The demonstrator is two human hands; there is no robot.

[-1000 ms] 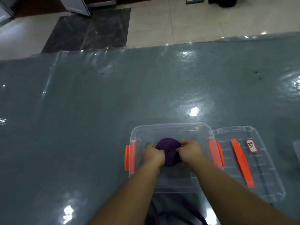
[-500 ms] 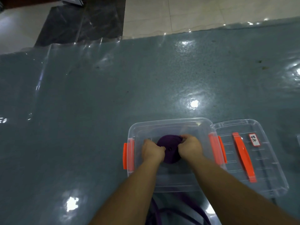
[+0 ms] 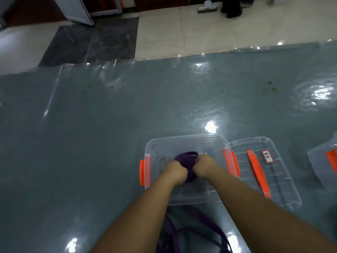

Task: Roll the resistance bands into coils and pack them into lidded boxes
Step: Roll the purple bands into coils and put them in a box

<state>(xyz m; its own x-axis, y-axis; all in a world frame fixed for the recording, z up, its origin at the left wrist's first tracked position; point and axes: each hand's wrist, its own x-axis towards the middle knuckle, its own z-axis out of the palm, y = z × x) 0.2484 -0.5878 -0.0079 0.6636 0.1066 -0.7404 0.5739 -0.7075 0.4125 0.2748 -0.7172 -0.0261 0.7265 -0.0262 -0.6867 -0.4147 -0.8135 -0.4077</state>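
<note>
A clear plastic box [image 3: 184, 141] with orange side latches stands open on the grey-blue table. Inside it sits a purple coiled resistance band [image 3: 186, 161]. My left hand [image 3: 176, 170] grips the coil's left side and my right hand [image 3: 205, 167] grips its right side, both with curled fingers, down in the box. The loose end of the band loops up at the coil's top. Just right of the box lies its clear lid [image 3: 273, 170], flat, with an orange handle and a small label.
More purple band [image 3: 175, 232] lies loose on the table between my forearms, near the front edge. Part of another clear box with an orange latch [image 3: 326, 161] shows at the right edge. Tiled floor lies beyond the table's far edge.
Both hands have stayed on the coil in the box, shifting their grip slightly. The band's end now loops out at the top. The camera has tilted.
</note>
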